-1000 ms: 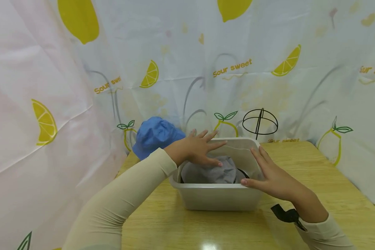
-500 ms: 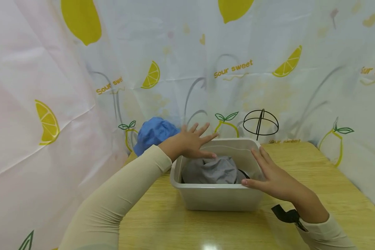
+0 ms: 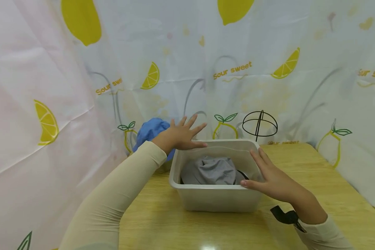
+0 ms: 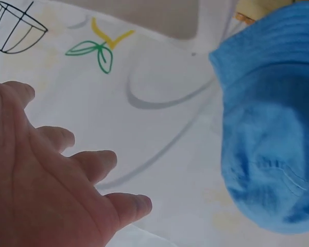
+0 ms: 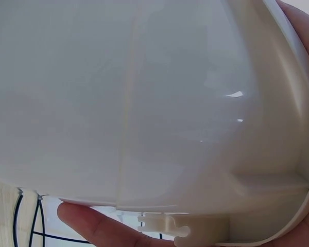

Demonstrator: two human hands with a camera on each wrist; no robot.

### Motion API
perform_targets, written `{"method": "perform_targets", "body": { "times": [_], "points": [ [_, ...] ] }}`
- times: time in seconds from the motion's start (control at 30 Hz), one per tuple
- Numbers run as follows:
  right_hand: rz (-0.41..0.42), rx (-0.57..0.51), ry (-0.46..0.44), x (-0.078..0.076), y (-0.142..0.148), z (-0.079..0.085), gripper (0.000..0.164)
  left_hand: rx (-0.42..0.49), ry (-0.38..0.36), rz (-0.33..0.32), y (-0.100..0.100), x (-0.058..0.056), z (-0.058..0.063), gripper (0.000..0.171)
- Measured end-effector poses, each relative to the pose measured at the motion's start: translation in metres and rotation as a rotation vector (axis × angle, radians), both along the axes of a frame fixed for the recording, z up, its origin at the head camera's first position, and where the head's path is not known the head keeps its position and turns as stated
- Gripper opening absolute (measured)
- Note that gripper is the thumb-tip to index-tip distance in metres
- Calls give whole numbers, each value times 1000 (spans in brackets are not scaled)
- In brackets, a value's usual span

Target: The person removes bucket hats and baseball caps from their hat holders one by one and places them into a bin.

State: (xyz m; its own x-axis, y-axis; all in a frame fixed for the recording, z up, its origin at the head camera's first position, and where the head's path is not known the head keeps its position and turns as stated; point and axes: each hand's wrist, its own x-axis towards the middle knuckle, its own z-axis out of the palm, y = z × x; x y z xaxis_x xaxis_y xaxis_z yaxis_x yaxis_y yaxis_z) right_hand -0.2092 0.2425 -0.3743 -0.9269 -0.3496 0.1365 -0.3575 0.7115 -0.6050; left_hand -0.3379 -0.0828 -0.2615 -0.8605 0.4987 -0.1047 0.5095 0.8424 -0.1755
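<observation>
My left hand (image 3: pixel 184 135) hovers in the air above the back left corner of a white plastic bin (image 3: pixel 218 199), fingers spread, holding nothing. Behind its wrist, partly hidden, is a blue bucket hat (image 3: pixel 150 129); the left wrist view shows the hat (image 4: pixel 270 134) apart from the fingers. Inside the bin lies a crumpled grey cloth hat (image 3: pixel 217 170), with a dark edge visible at its right. My right hand (image 3: pixel 273 178) holds the bin's front right corner, thumb over the front rim and fingers along the right side. The right wrist view is filled by the bin wall (image 5: pixel 159 103).
The bin stands on a light wooden table (image 3: pixel 303 187). A tan object (image 3: pixel 165 167) sits under the blue hat, mostly hidden. White curtain (image 3: pixel 181 45) with lemon prints hangs behind the table and along the left.
My left hand has lifted off from above the grey hat and moved left and up, towards the blue hat. My right hand stays on the bin, which has not moved.
</observation>
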Motion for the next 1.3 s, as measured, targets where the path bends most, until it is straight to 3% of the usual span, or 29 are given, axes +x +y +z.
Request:
{"method": "perform_targets", "body": {
  "times": [0.3, 1.3],
  "points": [
    [7, -9, -7, 1, 1, 0, 107, 32, -5, 31, -15, -5, 7, 88],
    [-2, -14, 0, 2, 0, 0, 107, 76, 19, 137, -50, -24, 6, 85]
  ]
}}
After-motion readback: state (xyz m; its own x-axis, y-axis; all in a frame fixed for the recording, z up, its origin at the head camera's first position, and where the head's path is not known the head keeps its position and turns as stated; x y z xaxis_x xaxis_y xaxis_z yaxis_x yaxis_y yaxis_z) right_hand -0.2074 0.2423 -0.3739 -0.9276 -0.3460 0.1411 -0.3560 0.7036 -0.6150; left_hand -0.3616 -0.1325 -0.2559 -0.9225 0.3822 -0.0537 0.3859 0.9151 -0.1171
